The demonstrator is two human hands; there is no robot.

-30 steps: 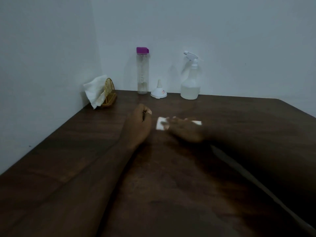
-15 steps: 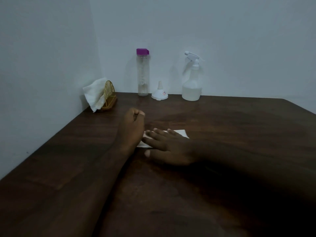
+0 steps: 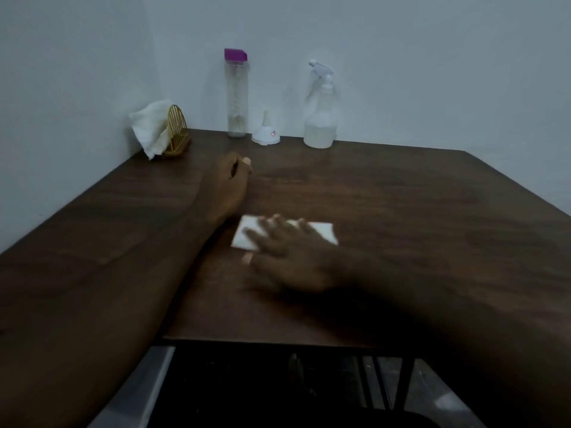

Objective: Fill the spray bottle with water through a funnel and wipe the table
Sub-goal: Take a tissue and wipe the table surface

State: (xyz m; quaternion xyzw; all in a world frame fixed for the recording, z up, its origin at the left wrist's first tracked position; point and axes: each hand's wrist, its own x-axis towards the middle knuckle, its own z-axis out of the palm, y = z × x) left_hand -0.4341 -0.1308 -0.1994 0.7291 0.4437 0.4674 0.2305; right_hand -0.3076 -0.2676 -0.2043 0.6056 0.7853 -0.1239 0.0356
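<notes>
A folded white tissue (image 3: 324, 231) lies flat on the dark wooden table (image 3: 401, 211). My right hand (image 3: 287, 251) presses on it with spread, straight fingers. My left hand (image 3: 227, 183) rests on the table just behind and to the left, fingers curled into a loose fist with nothing in it. At the back by the wall stand the white spray bottle (image 3: 319, 118), partly filled with water, an upturned white funnel (image 3: 265, 132) and a tall clear bottle (image 3: 236, 94) with a purple cap.
A gold wire holder (image 3: 177, 132) with white tissues stands at the back left corner against the wall. The table's near edge (image 3: 278, 342) is in view, with dark frame legs and floor below it.
My right hand has dragged the tissue toward me across the table. The left hand stays in about the same place. The view has tilted down, showing the table's near edge.
</notes>
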